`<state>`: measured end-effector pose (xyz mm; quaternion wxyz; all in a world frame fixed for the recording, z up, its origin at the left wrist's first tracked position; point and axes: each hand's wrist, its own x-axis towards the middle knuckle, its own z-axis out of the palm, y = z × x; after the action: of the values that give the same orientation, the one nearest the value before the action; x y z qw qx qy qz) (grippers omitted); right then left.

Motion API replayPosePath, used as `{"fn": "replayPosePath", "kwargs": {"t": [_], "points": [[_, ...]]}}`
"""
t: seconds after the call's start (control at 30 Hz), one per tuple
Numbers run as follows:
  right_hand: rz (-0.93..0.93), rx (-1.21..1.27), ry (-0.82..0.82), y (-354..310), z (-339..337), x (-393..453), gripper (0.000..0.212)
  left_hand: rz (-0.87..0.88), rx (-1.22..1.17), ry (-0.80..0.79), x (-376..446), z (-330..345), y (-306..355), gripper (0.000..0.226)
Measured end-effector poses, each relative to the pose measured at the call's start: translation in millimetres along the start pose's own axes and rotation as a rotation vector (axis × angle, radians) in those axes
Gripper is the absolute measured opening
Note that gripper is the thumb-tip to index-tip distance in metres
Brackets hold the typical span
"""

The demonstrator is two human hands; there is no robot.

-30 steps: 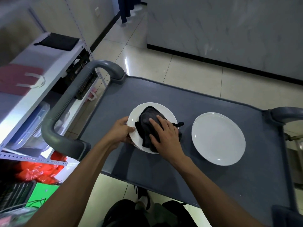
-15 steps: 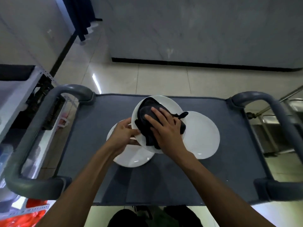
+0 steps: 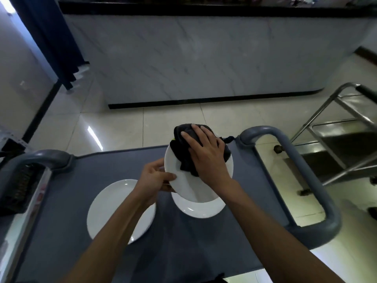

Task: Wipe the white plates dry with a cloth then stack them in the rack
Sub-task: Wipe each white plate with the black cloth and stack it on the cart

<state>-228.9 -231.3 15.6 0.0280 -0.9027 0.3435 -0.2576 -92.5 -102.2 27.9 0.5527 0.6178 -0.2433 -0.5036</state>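
Two round white plates lie flat on the grey cart top (image 3: 204,252): one (image 3: 114,207) left, one (image 3: 201,209) right. Above the right one, the left hand (image 3: 155,180) pinches the rim of a tilted plate (image 3: 184,184). The right hand (image 3: 208,156), fingers spread, presses a crumpled dark cloth (image 3: 183,148) onto it. Beyond: glossy tiled floor (image 3: 163,123), marble-patterned counter front (image 3: 193,58).

Your left hand (image 3: 155,178) and right hand (image 3: 208,158) were bare: no gloves, rings or watch. Forearms bare, sleeveless as far as frame showed.
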Motion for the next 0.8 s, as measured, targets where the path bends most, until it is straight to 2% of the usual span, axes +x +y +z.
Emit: {"fn": "replayPosePath", "kwargs": {"t": [0.23,0.53,0.7,0.8], "points": [[0.099,0.011,0.121,41,-32,18,0.044,0.051,-0.079,0.09,12,44,15,0.041],[0.257,0.075,0.026,89,-59,17,0.046,0.122,-0.174,0.217,28,86,32,0.043],[0.332,0.193,0.058,99,-64,8,0.049,0.155,-0.229,0.269,31,108,39,0.038],[0.401,0.229,0.009,95,-62,7,0.054,0.168,-0.273,0.306,33,116,42,0.038]]}}
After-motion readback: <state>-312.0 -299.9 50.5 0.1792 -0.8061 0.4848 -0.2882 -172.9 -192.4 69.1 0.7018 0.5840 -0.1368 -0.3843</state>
